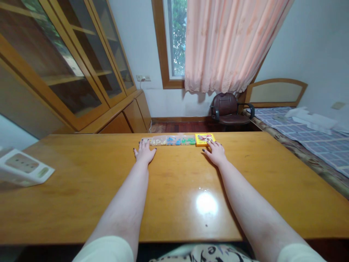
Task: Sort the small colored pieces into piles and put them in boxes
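Observation:
Both my arms reach across a wooden table (81, 174). My left hand (144, 152) lies flat on the tabletop with fingers spread, just short of a row of small clear bags holding pale, blue and green pieces (172, 140). My right hand (216, 153) also lies flat and open, its fingertips touching the near edge of a small yellow box (204, 138) at the right end of that row. Neither hand holds anything.
A white box (23, 168) lies at the table's left edge. Glass-fronted wooden cabinets (68, 69) line the left wall. Beyond the table stand a brown office chair (227, 109), a window with a pink curtain (226, 43), and a bed (313, 134) on the right.

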### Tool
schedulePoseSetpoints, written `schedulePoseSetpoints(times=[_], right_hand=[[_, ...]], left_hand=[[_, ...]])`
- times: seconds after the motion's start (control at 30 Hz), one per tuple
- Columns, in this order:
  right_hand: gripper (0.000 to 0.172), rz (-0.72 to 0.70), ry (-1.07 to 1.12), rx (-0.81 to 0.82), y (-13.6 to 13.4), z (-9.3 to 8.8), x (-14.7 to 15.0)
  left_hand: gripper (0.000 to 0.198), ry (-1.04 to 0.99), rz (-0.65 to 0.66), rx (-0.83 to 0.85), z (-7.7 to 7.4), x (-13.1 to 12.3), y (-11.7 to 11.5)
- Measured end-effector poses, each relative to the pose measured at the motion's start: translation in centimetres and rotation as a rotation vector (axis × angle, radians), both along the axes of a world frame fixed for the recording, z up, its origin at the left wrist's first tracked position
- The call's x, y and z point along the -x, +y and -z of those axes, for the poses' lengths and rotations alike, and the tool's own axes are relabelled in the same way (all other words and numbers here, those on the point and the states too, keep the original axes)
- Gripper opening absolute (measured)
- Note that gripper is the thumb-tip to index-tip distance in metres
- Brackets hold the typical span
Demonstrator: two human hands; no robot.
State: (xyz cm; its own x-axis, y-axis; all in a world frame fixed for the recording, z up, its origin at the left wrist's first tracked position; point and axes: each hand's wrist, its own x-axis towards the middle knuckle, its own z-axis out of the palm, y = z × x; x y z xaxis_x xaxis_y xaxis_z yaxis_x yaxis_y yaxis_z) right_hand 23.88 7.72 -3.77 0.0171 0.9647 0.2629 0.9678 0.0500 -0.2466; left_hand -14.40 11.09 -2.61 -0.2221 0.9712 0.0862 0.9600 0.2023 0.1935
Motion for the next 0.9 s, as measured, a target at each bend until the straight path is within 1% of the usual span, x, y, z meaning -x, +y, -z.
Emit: schedulePoseSetpoints(times=[0.3,0.4,0.5,0.7,0.83,0.9], right_hand=[[0.066,-0.007,-0.013,0.004,-0.05,-0.13,0.09],[0.065,-0.005,-0.015,0.000,0.00,-0.02,0.09],[0.065,0.002,-0.018,-0.002,0.04,0.07,0.08],[0.064,-0.015,-0.030,0.011,0.11,0.22,0.10],[0.062,0.008,0.004,-0.078,0.12,0.17,0.07],[0.060,0.023,0.031,-0.122,0.10,0.11,0.04]], left_hand=[[0.074,0.049,-0.008,-0.032,0.32,-0.33,-0.02],[0.074,0.056,0.029,-0.063,0.12,-0.54,-0.19],[0.071,0.051,0.071,-0.055,-0.22,-0.76,-0.43],[0.068,0.040,0.077,-0.060,-0.21,-0.84,-0.46],[0.066,0.041,0.093,-0.138,-0.01,-0.84,-0.38],[0.065,0.035,0.092,-0.152,-0.02,-0.85,-0.39]])
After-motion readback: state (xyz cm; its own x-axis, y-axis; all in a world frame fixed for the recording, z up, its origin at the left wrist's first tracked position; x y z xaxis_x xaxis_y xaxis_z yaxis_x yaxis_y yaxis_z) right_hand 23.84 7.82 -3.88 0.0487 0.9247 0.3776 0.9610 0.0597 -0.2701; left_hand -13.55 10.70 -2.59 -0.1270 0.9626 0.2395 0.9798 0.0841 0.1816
